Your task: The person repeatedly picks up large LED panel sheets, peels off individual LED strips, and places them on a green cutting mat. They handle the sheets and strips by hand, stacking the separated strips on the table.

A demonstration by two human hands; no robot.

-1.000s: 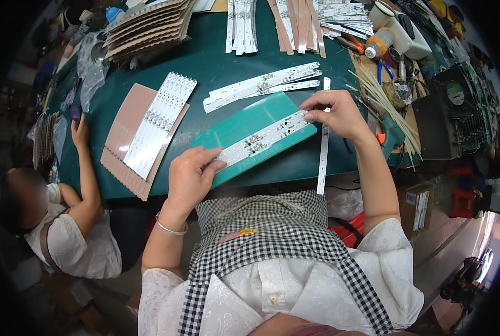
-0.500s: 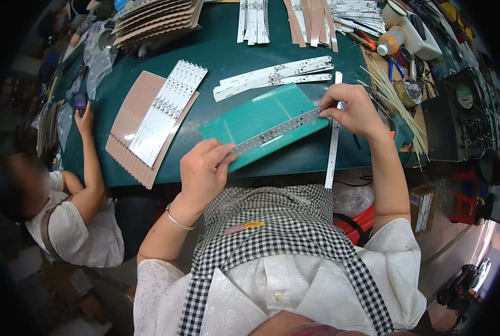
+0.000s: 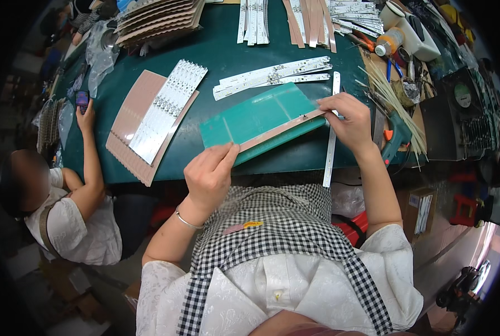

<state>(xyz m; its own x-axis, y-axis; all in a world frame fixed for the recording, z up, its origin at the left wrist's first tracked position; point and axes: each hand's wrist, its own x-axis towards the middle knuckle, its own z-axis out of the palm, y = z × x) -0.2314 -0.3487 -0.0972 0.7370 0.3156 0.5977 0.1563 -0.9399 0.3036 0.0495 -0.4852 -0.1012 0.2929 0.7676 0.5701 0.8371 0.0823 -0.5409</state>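
We hold a long strip (image 3: 278,130) at both ends over the green mat (image 3: 258,120), which lies near the front edge of the tabletop (image 3: 216,61). Our left hand (image 3: 209,172) pinches the strip's near end at the mat's front corner, fingers closed on it. Our right hand (image 3: 346,120) grips the far end at the mat's right corner, fingers curled around it.

Half a second ago the strip showed its white face with small parts along it; now it shows a plain brownish face, so it has been turned over. Both hands have kept their places at the 2 ends.

A single white strip (image 3: 331,131) lies just right of the mat, reaching over the front edge. A loose bundle of white strips (image 3: 272,75) lies behind the mat. Toward the left edge, a row of white strips (image 3: 168,109) rests on brown card (image 3: 128,120). At the left edge, another person's hand (image 3: 85,115) holds a phone (image 3: 82,99).
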